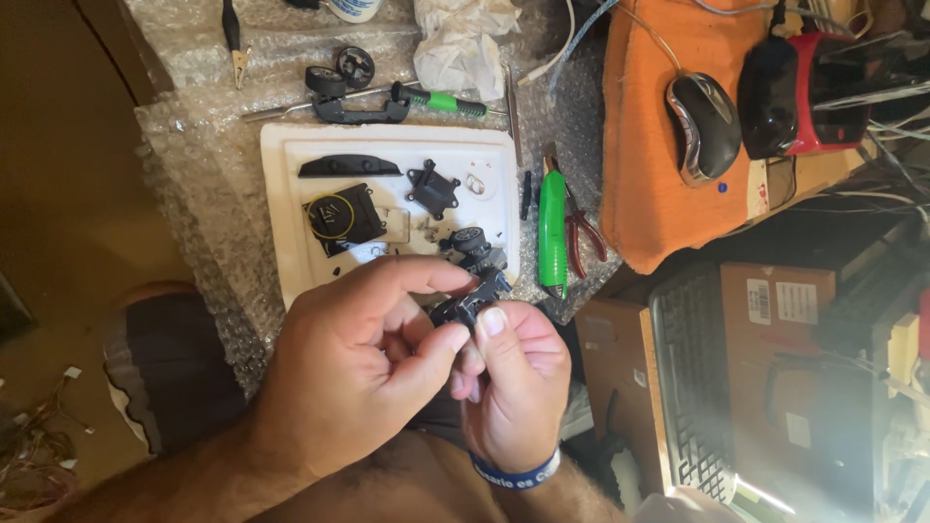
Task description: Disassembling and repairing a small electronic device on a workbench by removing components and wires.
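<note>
My left hand (pixel 358 353) and my right hand (pixel 513 387) meet over the near edge of a white foam tray (pixel 281 194). Both pinch one small black plastic part (pixel 465 308) between thumbs and fingertips. On the tray lie more black pieces: a curved strip (pixel 349 167), a square housing with a yellow ring (pixel 339 215), a bracket (pixel 433 189) and a small geared piece (pixel 472 242). My right wrist wears a blue band (pixel 518 473).
Bubble wrap (pixel 194 136) covers the table. A green-handled tool (pixel 551 228) and red pliers (pixel 584 237) lie right of the tray, a green-gripped screwdriver (pixel 441 101) and wheels (pixel 339 70) behind it. A mouse (pixel 704 126) sits on an orange cloth (pixel 644 145). A keyboard (pixel 688 387) stands lower right.
</note>
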